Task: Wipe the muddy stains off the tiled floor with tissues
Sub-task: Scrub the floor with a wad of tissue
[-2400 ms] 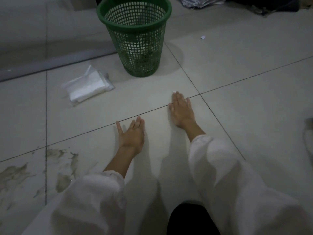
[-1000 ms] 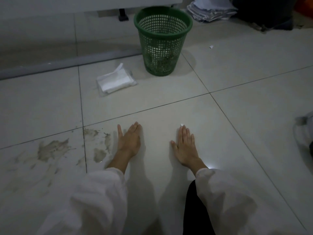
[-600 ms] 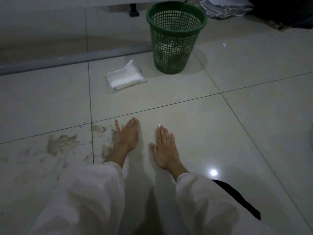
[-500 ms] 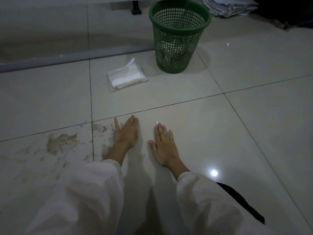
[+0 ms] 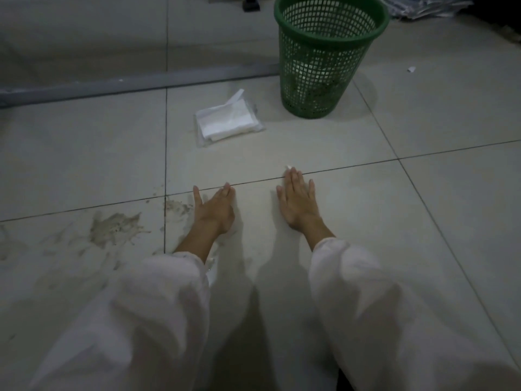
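Note:
Both of my hands lie flat on the pale tiled floor, fingers straight, holding nothing. My left hand (image 5: 215,208) rests at the right edge of the muddy stains (image 5: 114,228), which spread over the tiles to its left. My right hand (image 5: 296,200) presses the floor a hand's width further right, fingertips on a grout line, with a tiny white scrap (image 5: 288,167) just beyond them. A pack of white tissues (image 5: 227,121) lies on the tile ahead of my hands, out of their reach. White sleeves cover both forearms.
A green mesh wastebasket (image 5: 327,52) with crumpled paper inside stands behind the tissues, to their right. A grey floor strip (image 5: 135,84) runs across the back left. A stack of papers (image 5: 428,8) lies at the top right, and a small white scrap (image 5: 411,69) lies near it.
Both hands have slid forward to the grout line and spread further apart. The view has moved closer to the tissues and the basket.

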